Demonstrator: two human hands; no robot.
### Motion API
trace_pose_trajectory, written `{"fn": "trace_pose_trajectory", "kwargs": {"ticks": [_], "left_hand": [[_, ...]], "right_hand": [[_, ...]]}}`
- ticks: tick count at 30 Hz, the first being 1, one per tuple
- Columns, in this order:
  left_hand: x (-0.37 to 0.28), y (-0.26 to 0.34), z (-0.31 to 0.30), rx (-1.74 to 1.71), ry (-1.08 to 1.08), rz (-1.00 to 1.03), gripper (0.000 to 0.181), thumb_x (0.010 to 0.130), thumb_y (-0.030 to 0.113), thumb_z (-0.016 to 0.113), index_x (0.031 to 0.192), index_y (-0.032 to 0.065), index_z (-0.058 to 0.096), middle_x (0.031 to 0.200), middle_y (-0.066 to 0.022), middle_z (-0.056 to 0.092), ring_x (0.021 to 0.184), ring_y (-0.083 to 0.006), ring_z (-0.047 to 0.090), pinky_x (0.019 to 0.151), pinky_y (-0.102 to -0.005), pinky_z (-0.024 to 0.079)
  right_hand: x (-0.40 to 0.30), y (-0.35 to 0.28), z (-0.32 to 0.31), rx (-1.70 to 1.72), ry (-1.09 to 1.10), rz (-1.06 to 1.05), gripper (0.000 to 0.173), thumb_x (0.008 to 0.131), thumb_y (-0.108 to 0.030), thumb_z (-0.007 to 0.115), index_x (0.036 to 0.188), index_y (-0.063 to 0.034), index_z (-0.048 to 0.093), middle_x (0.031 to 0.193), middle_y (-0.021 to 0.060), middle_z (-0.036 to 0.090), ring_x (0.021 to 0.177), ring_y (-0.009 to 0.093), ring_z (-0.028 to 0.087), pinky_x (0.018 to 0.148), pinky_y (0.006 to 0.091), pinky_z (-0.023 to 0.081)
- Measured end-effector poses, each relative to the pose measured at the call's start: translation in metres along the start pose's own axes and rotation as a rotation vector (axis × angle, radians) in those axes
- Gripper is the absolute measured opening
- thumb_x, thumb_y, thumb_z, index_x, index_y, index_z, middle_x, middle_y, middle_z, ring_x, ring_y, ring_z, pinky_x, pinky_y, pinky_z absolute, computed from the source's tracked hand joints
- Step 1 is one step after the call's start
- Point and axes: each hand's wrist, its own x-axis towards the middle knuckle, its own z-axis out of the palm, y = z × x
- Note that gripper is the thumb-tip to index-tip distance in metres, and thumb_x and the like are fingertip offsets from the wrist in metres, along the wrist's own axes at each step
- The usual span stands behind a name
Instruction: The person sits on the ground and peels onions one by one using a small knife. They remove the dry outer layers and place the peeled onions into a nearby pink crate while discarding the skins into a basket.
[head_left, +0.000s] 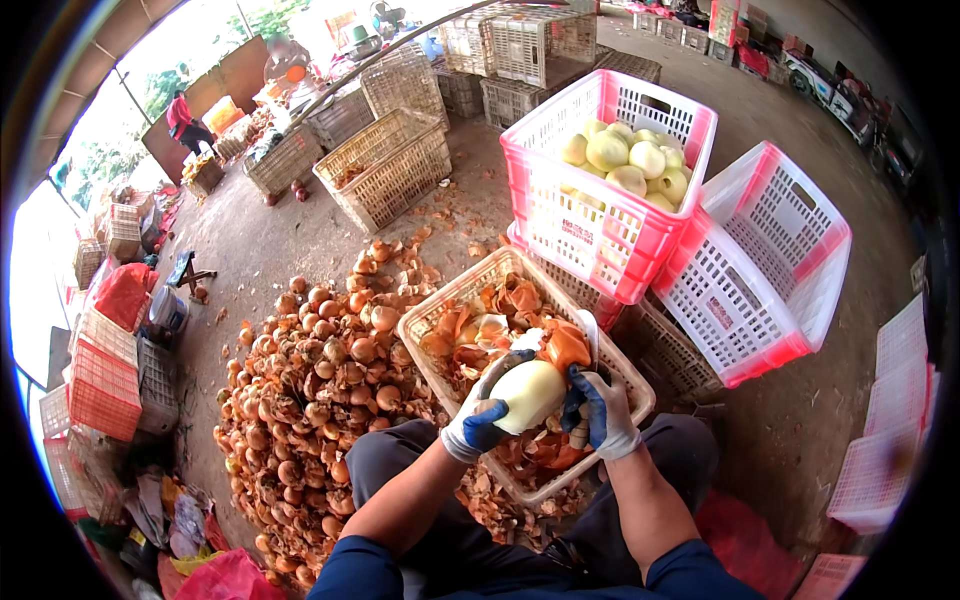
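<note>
My left hand (484, 412), in a white glove with blue fingertips, holds a pale peeled onion (529, 396). My right hand (598, 409), gloved alike, is closed around a tool whose handle is mostly hidden; a whitish blade (590, 337) seems to rise from it. A strip of brown onion skin (566, 345) hangs between the right fingers and the onion. Both hands are over a plastic crate (424, 321) filled with loose skins. Peeled onions (630, 161) lie in a red and white crate (592, 232) beyond.
A big heap of unpeeled onions (315, 405) covers the floor at my left. An empty red and white crate (750, 262) leans tilted at the right. A beige crate (390, 169) stands ahead, with stacked crates (525, 45) behind it. People are in the far left background.
</note>
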Motion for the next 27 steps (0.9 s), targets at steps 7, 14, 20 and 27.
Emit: {"fn": "trace_pose_trajectory", "kwargs": {"ticks": [7,14,20,27], "left_hand": [[0.001,-0.014,-0.011,-0.144,0.093,-0.182,0.089,0.08,0.05,0.072,0.148,0.0086,0.033,0.141,-0.0175,0.046,0.127,-0.0339,0.05,0.102,-0.0457,0.047],[0.002,0.003,-0.01,-0.294,-0.026,-0.095,0.089,0.077,0.034,0.073,0.149,0.0014,0.03,0.144,-0.0212,0.045,0.129,-0.0379,0.049,0.106,-0.0485,0.042],[0.01,0.008,0.0,-0.161,-0.074,-0.017,0.095,0.078,0.042,0.071,0.151,0.0007,0.026,0.144,-0.0193,0.045,0.13,-0.0336,0.048,0.109,-0.0455,0.039],[0.01,0.012,-0.012,0.069,0.016,-0.228,0.094,0.083,0.063,0.063,0.152,0.0112,0.026,0.143,-0.0131,0.047,0.123,-0.0259,0.055,0.084,-0.0391,0.057]], "right_hand": [[0.0,-0.001,-0.002,0.085,-0.078,-0.042,0.015,0.091,-0.014,0.06,0.086,-0.0006,0.061,0.056,0.007,0.057,0.04,0.018,0.054,0.038,0.0307,0.044],[0.011,0.012,-0.006,0.14,0.029,-0.045,0.021,0.096,-0.021,0.057,0.085,-0.0034,0.058,0.058,0.0074,0.057,0.04,0.019,0.054,0.038,0.0312,0.044],[-0.002,0.015,0.006,-0.028,-0.174,0.054,0.036,0.101,-0.034,0.051,0.109,0.0,0.06,0.062,0.0047,0.057,0.043,0.017,0.054,0.038,0.0275,0.043],[0.0,0.01,-0.005,-0.026,-0.145,-0.031,0.023,0.096,-0.023,0.061,0.1,0.0004,0.063,0.069,0.0064,0.061,0.045,0.014,0.054,0.04,0.0283,0.043]]}}
